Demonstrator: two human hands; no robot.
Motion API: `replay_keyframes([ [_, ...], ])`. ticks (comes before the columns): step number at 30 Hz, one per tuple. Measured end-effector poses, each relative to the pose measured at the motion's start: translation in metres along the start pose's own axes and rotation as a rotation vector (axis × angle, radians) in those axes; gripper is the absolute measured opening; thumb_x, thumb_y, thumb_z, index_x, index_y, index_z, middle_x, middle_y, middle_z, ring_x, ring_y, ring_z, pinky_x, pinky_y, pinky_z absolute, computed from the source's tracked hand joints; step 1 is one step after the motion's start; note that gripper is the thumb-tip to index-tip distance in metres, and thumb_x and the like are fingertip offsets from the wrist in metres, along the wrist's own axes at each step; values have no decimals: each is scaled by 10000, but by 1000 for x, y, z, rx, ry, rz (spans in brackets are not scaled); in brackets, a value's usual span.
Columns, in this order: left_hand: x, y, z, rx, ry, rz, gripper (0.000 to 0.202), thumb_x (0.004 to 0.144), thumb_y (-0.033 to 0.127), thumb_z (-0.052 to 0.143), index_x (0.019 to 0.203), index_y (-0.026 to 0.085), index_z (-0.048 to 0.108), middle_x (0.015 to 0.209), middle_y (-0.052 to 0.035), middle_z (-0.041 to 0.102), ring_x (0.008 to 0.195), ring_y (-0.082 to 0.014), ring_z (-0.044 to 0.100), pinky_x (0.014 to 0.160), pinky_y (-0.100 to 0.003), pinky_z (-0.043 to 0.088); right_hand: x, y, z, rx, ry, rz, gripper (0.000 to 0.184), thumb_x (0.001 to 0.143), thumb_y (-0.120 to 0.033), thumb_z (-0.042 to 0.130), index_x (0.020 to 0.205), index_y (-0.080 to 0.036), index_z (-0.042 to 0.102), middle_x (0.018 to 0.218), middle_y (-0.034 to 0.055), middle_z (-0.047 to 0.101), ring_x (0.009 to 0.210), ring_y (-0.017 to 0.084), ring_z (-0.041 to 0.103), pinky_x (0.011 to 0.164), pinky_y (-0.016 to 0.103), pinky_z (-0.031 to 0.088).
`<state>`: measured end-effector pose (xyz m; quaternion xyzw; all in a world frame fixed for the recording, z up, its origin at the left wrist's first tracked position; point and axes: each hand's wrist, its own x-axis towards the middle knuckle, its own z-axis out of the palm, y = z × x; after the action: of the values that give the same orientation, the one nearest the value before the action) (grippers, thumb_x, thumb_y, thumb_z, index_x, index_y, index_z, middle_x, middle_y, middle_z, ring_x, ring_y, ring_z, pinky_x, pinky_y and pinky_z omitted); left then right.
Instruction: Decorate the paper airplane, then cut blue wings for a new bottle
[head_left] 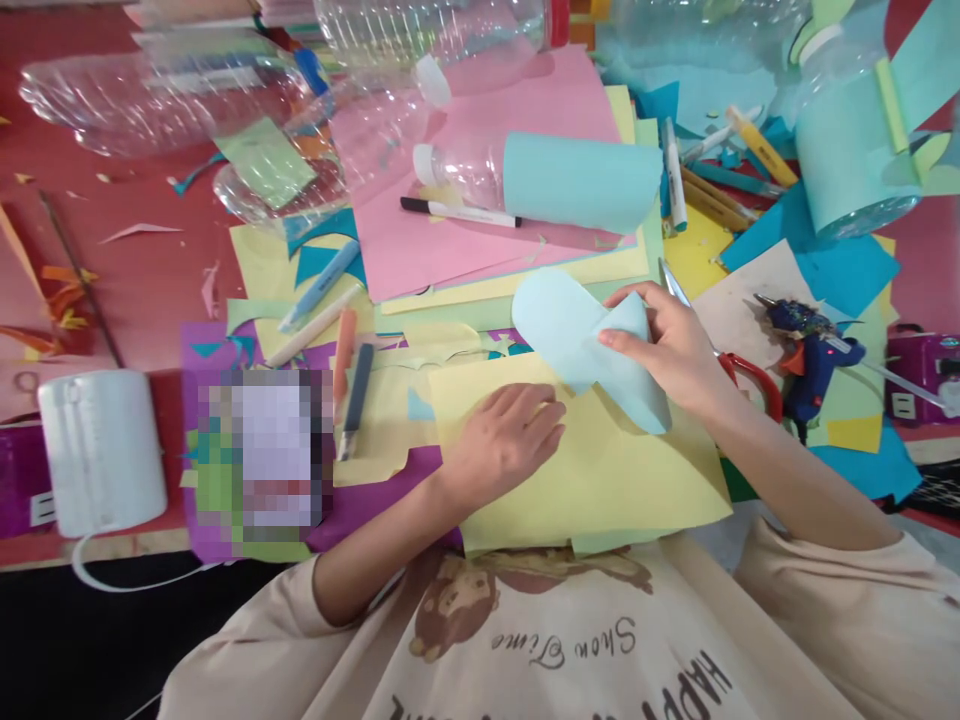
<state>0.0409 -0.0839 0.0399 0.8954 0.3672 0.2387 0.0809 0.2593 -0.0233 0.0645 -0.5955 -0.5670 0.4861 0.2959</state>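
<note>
My right hand (pixel 671 345) pinches a light blue paper cut-out (pixel 570 330), a rounded shape with a fold, and holds it over a yellow paper sheet (pixel 600 480). My left hand (pixel 506 440) lies palm down on that yellow sheet with its fingers flat and holds nothing. Red-handled scissors (pixel 739 375) lie just right of my right hand, partly hidden by the wrist.
A blue glue gun (pixel 806 355) lies at the right. A plastic bottle wrapped in light blue paper (pixel 555 180) rests on pink sheets (pixel 450 230) beside a black-capped marker (pixel 457 212). Pens and a craft knife (pixel 356 400) sit left of centre; a white tape roll (pixel 101 450) is at the left edge. Paper scraps lie all around.
</note>
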Motion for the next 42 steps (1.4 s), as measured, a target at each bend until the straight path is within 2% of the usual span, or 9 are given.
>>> replay_keyframes([
  [4, -3, -10, 5, 80, 14, -45, 389, 913, 292, 550, 1269, 145, 493, 1288, -199, 553, 1201, -291, 566, 930, -404, 529, -6, 0, 9, -91, 2, -59, 228, 813, -350, 658, 988, -228, 579, 699, -50, 512, 557, 92, 430, 519, 228, 346],
  [7, -4, -14, 12, 113, -118, -18, 558, 940, 381, 503, 1442, 185, 360, 1477, -165, 442, 1380, -323, 416, 1066, -458, 429, -12, 2, 10, -193, -66, -85, 314, 870, -427, 589, 1127, -248, 556, 853, -7, 629, 628, 125, 538, 554, 251, 402],
  [10, -6, -16, 17, 139, -211, -16, 590, 959, 447, 442, 1472, 175, 338, 1484, -107, 472, 1377, -281, 434, 1107, -425, 384, -18, 1, 0, -417, -77, -74, 375, 895, -389, 555, 1238, -250, 499, 1156, 47, 667, 701, 156, 623, 595, 289, 453],
  [13, -10, -21, 14, 170, -217, -12, 553, 969, 443, 420, 1452, 176, 382, 1470, -85, 495, 1356, -261, 464, 1112, -413, 377, -23, 1, -14, -637, -52, -12, 485, 866, -338, 600, 1310, -225, 441, 1281, 75, 640, 863, 231, 681, 679, 352, 511],
  [16, -15, -26, 5, 179, -233, -4, 489, 969, 408, 436, 1412, 200, 447, 1452, -85, 516, 1338, -266, 485, 1104, -437, 390, -28, 5, -24, -793, -57, -8, 451, 834, -290, 635, 1260, -228, 502, 1276, 66, 643, 1031, 294, 670, 755, 404, 544],
  [23, -31, -37, -11, 95, -277, -18, 483, 961, 359, 469, 1416, 202, 446, 1411, -104, 556, 1343, -246, 489, 1110, -438, 412, -34, 3, -28, -862, -14, -93, 255, 868, -232, 554, 1116, -227, 614, 1211, 66, 663, 1049, 293, 672, 771, 397, 559],
  [33, -27, -29, -5, 135, -278, 59, 502, 962, 402, 452, 1401, 158, 457, 1443, -128, 517, 1347, -281, 477, 1114, -452, 383, -33, -7, -68, -1066, 114, -64, 419, 845, -218, 552, 1262, -263, 538, 1164, 106, 687, 979, 331, 679, 694, 410, 536],
  [36, -22, -26, 0, 146, -252, 36, 504, 960, 421, 447, 1391, 160, 461, 1424, -147, 528, 1318, -278, 504, 1113, -454, 384, -28, -6, -74, -1035, 225, -100, 439, 841, -231, 594, 1278, -233, 555, 1178, 124, 670, 1013, 323, 663, 777, 426, 527],
  [42, -16, -26, -3, 187, -163, -161, 404, 947, 381, 484, 1316, 216, 508, 1467, -165, 463, 1366, -302, 449, 1097, -490, 405, -8, -7, -67, -554, 368, -253, 197, 931, -298, 505, 1006, -257, 683, 980, 63, 718, 826, 192, 673, 714, 339, 520],
])
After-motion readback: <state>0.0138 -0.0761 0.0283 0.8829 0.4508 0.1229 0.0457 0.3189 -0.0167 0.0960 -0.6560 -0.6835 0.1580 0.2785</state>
